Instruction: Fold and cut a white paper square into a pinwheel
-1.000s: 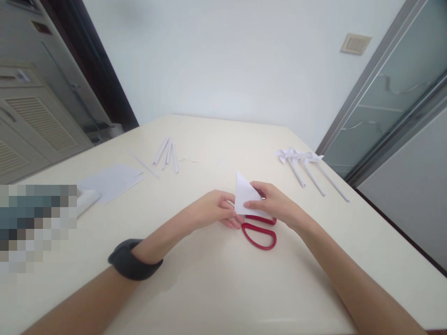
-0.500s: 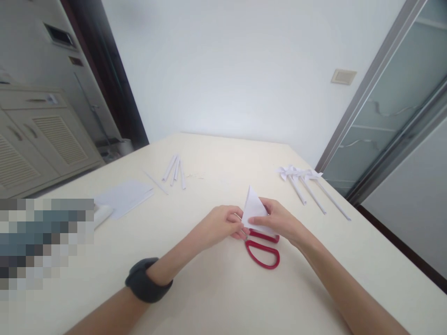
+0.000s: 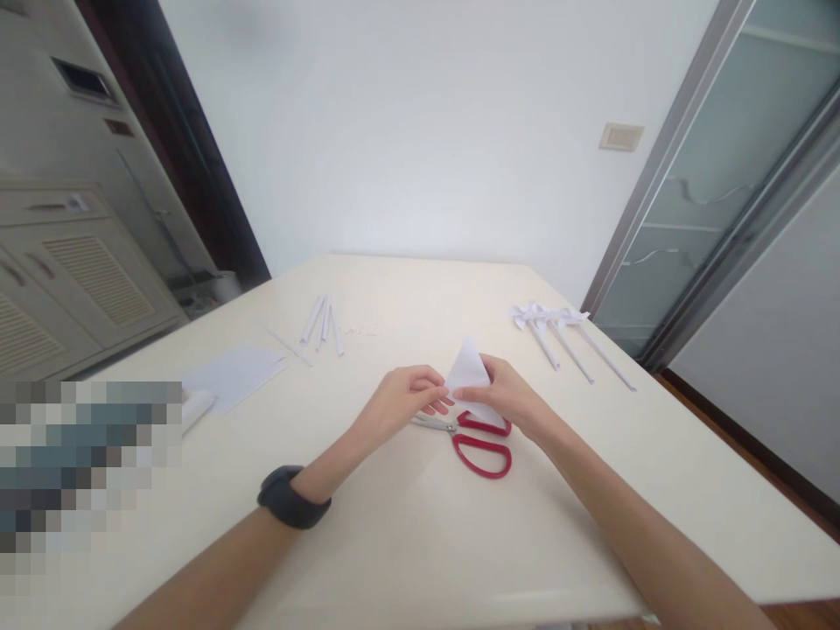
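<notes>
A white sheet of paper folded into a triangle (image 3: 468,376) is held above the table, its tip pointing away from me. My right hand (image 3: 508,394) grips its right side, thumb across the front. My left hand (image 3: 415,395) pinches the paper's lower left corner between thumb and fingertips, and a dark band circles that wrist. Just below the paper, red-handled scissors (image 3: 482,455) lie on the table with their blades toward the left. The paper and my hands cover part of the upper handle.
Rolled paper sticks (image 3: 323,324) lie at the back left, near a thin stick (image 3: 290,346) and a stack of white paper (image 3: 236,376). Three paper pinwheels (image 3: 551,328) on sticks lie at the back right of the white table (image 3: 407,542). A wall stands behind.
The view has shifted, so the table's near edge shows. My left hand has drawn slightly back from the scissors, and their blades now show. The paper stays in my hands.
</notes>
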Demonstrator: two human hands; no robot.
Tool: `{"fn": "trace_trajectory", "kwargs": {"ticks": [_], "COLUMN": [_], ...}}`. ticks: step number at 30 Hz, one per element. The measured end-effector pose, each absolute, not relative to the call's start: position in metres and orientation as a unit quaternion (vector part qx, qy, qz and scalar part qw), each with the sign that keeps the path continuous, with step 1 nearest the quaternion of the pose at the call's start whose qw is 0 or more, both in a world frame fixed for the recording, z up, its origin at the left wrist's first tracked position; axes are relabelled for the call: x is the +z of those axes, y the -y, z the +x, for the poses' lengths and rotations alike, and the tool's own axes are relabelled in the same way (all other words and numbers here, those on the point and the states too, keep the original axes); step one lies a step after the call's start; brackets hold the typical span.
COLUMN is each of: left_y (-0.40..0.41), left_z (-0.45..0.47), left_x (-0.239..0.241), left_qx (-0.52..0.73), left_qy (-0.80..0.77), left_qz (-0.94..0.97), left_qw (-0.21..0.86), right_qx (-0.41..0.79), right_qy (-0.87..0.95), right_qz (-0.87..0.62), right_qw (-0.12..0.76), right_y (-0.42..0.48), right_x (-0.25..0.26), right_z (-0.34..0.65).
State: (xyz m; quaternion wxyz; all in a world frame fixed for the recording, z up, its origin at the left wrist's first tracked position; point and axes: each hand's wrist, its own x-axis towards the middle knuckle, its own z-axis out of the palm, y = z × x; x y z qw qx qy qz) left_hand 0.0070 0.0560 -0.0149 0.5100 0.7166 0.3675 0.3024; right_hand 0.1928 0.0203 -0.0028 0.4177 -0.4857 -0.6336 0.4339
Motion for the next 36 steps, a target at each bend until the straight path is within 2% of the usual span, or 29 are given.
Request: {"fn": "trace_trajectory", "kwargs": {"ticks": [3,8,15,24,30,36], "left_y": [-0.056,-0.051,-0.042,-0.042,-0.044,-0.047], "left_z": [0.007,0.010,0.012,0.016,0.013,0.012], "left_x": [-0.015,-0.013,-0.005,-0.005,-0.004,-0.008], "left_qx": [0.302,0.300,0.349,0.321,0.315,0.318], "left_qy": [-0.366,-0.370,-0.382,-0.420,-0.445,-0.442], "left_qz": [0.720,0.740,0.772,0.793,0.802,0.806], "left_qw": [0.507,0.475,0.370,0.302,0.244,0.232], "right_qx": [0.456,0.393,0.346,0.264,0.253,0.267], "right_qy": [0.640,0.662,0.662,0.679,0.682,0.655], "right_qz": [-0.477,-0.512,-0.515,-0.532,-0.519,-0.516], "right_qw": [0.394,0.382,0.420,0.432,0.449,0.483], "right_y": [-0.021,-0.024,-0.024,-0.025,-0.025,-0.026], "right_x": [-0.003,-0.007,-0.005,-0.008,-0.003,-0.003], "right_z": [0.194,0.193,0.196,0.194,0.198,0.198]}}
